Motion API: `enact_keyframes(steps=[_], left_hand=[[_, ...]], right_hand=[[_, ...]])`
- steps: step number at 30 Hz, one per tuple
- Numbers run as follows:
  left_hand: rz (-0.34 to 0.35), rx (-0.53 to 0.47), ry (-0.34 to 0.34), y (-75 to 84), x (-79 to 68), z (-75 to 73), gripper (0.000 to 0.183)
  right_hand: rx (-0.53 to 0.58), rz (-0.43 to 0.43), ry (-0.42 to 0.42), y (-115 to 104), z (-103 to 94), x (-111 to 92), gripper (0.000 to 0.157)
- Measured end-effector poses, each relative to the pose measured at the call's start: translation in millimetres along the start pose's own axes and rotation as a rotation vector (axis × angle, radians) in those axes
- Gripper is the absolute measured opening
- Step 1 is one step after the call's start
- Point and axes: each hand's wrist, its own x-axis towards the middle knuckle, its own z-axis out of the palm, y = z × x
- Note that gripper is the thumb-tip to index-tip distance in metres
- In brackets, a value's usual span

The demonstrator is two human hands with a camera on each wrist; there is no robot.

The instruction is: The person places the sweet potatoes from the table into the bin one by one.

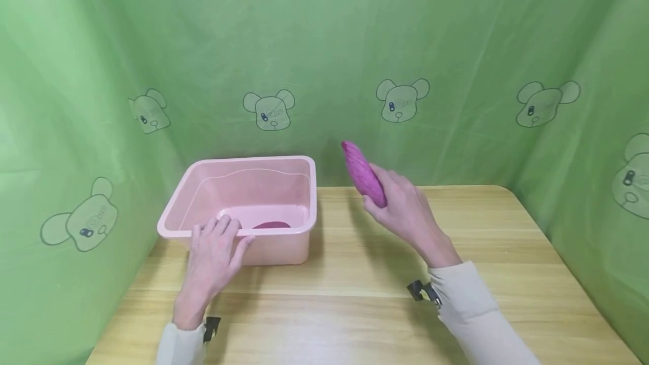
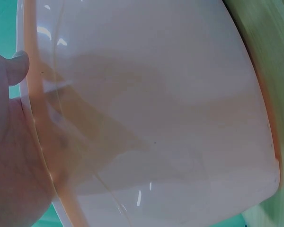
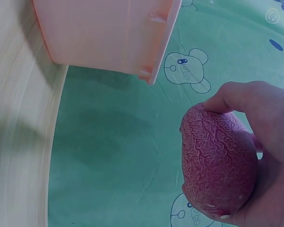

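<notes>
A purple sweet potato [image 1: 363, 174] with wrinkled skin is held up above the table by my right hand [image 1: 405, 210], thumb on one side and fingers on the other. It appears large and close in the right wrist view, its narrow end pointing up and away in the head view. My left hand [image 1: 215, 258] grips the near rim of a pink plastic tub [image 1: 286, 249], fingers curled over the edge. The left wrist view is filled by the tub's outer wall [image 2: 170, 123]. Inside the tub lies a dark reddish-purple thing [image 1: 272, 225], mostly hidden behind the near wall.
The tub stands at the left back of a light wooden table [image 1: 350, 320]. Green cloth [image 1: 329, 44] printed with bear heads hangs behind the table and along both sides. A black wrist mount [image 1: 425, 292] sits at the right sleeve, another [image 1: 211, 329] at the left.
</notes>
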Motion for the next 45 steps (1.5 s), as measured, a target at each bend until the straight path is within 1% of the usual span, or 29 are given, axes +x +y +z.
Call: enact_keyframes(steps=[6, 20, 27, 34, 45], left_hand=[[-0.004, -0.005, 0.002, -0.1, 0.1, 0.2, 0.038], [-0.008, -0.014, 0.006, 0.0, -0.6, 1.0, 0.036], [0.000, -0.022, 0.019, -0.7, -0.2, 2.2, 0.037], [0.000, -0.020, 0.017, -0.7, -0.7, 1.2, 0.036], [0.001, -0.019, 0.013, 0.0, -0.9, 0.8, 0.035]], right_hand=[[-0.003, -0.022, -0.008, -6.3, -1.9, 1.6, 0.071], [0.004, -0.062, 0.012, -18.5, 1.4, 4.5, 0.070], [0.012, -0.086, 0.024, -24.2, 1.2, 6.3, 0.069], [0.014, -0.097, 0.016, -31.7, 0.5, 9.3, 0.069], [0.020, -0.100, 0.009, -36.8, 5.5, 11.1, 0.069]])
